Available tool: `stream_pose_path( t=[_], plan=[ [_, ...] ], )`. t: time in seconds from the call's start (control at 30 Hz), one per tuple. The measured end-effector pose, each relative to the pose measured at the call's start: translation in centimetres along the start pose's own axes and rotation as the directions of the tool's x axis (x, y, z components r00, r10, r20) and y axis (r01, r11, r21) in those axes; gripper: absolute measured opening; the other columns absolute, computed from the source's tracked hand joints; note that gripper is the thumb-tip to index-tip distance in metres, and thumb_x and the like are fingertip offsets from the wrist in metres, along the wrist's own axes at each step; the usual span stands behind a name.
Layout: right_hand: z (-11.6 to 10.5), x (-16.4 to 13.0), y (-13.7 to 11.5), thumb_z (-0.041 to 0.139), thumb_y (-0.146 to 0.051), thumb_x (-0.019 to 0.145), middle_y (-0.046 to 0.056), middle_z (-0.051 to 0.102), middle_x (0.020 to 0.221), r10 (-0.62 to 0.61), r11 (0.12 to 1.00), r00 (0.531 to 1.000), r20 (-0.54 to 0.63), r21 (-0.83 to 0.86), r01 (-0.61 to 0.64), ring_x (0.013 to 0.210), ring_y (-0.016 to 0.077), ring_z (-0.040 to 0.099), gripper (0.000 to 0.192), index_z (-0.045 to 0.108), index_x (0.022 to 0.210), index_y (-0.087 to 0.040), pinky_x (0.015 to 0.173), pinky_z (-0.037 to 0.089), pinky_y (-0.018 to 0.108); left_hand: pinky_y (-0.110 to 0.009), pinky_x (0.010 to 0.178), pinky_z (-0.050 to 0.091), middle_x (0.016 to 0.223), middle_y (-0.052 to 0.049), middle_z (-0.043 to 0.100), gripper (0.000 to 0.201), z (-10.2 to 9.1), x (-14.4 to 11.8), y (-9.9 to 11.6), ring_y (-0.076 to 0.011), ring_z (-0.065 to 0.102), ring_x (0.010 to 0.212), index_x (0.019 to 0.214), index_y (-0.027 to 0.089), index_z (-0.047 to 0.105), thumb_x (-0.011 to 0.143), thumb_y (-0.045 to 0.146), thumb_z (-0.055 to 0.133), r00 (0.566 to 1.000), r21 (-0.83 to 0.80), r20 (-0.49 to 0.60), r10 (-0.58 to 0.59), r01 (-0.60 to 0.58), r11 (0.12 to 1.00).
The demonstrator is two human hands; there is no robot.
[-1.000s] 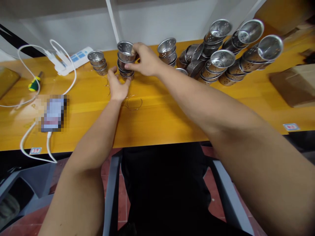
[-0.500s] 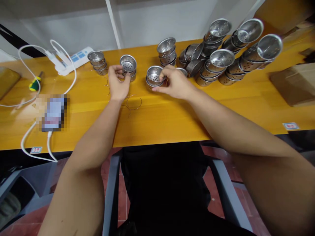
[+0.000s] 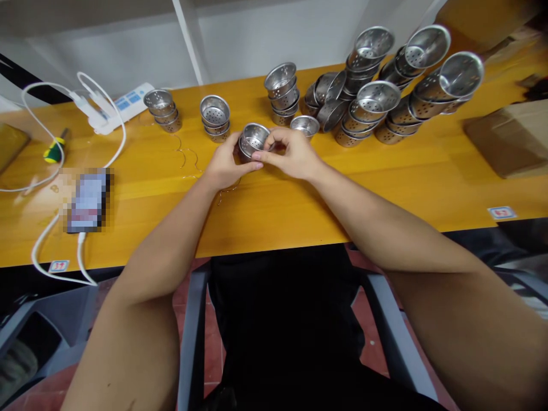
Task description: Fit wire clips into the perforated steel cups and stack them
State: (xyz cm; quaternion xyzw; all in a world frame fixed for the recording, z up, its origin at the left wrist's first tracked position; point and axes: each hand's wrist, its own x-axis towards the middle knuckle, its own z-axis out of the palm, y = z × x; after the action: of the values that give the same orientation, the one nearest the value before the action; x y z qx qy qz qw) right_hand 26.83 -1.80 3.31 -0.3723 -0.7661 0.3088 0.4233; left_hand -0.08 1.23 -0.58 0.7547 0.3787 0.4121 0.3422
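Between my two hands is a small stack of perforated metal strainer cups (image 3: 254,137), one nested in another, near the middle of the table. My left hand (image 3: 226,164) curls round its left side, thumb along the front. On the other side, my right hand (image 3: 295,153) pinches the rim with thumb and fingers. Just behind my right hand sits a single low strainer cup (image 3: 305,124). Thin bent wires (image 3: 188,157) lie left of my left hand and partly beneath it.
Stacked strainer cups stand at the back left (image 3: 160,111), behind my left hand (image 3: 215,117) and at the back centre (image 3: 282,94). Several taller stacks (image 3: 377,103) crowd the right. A cardboard box (image 3: 509,137), power strip (image 3: 124,108), screwdriver (image 3: 55,149) and cabled phone (image 3: 88,200) also lie around.
My left hand has left the rear stack and come right and forward onto the held cups. My right hand has brought these cups slightly left. The view has shifted a little.
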Motion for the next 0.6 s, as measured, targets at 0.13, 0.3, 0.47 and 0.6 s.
stream_pose_path(
  t=[0.13,0.3,0.47,0.6],
  plan=[
    [-0.3,0.5,0.5,0.084,-0.115,0.096,0.012,0.085,0.122,-0.05,0.996,0.999,-0.018,-0.078,0.049,0.122,0.0438,0.078,0.08,0.083,0.11,-0.036,0.121,0.068,0.071,-0.08,0.151,0.06,0.157,-0.014,0.088,0.11,0.1,0.7,1.5,-0.053,0.078,0.168,0.155,0.03,0.078,0.072,0.085,0.125,1.0,-0.037,-0.013,-0.025,0.025,0.999],
    [0.1,1.2,0.9,0.085,-0.119,0.09,0.012,0.083,0.116,-0.092,0.995,0.994,-0.065,0.034,0.095,0.118,0.0422,0.077,0.084,0.074,0.096,-0.036,0.12,0.067,0.071,-0.075,0.146,0.066,0.154,-0.013,0.09,0.114,0.0,1.5,1.8,-0.0502,0.085,0.158,0.15,0.03,0.079,0.066,0.094,0.122,1.0,-0.032,-0.002,-0.003,0.003,0.999],
    [-0.1,1.7,1.4,0.091,-0.116,0.089,0.008,0.077,0.104,-0.117,0.977,0.992,-0.042,0.177,0.123,0.098,0.0349,0.072,0.087,0.062,0.087,-0.034,0.104,0.07,0.065,-0.075,0.145,0.066,0.149,-0.013,0.089,0.118,-0.6,1.2,0.8,-0.0475,0.087,0.154,0.148,0.029,0.079,0.062,0.098,0.122,0.996,-0.147,0.089,-0.012,0.025,0.989],
    [-1.2,1.7,2.4,0.081,-0.121,0.092,0.009,0.079,0.107,-0.046,0.994,0.993,-0.113,0.095,0.057,0.106,0.0374,0.077,0.088,0.069,0.099,-0.034,0.108,0.072,0.066,-0.072,0.141,0.07,0.155,-0.013,0.085,0.117,-0.7,1.0,-1.1,-0.0449,0.088,0.153,0.15,0.031,0.073,0.066,0.096,0.12,0.999,-0.113,0.045,0.006,-0.001,0.994]
  ],
)
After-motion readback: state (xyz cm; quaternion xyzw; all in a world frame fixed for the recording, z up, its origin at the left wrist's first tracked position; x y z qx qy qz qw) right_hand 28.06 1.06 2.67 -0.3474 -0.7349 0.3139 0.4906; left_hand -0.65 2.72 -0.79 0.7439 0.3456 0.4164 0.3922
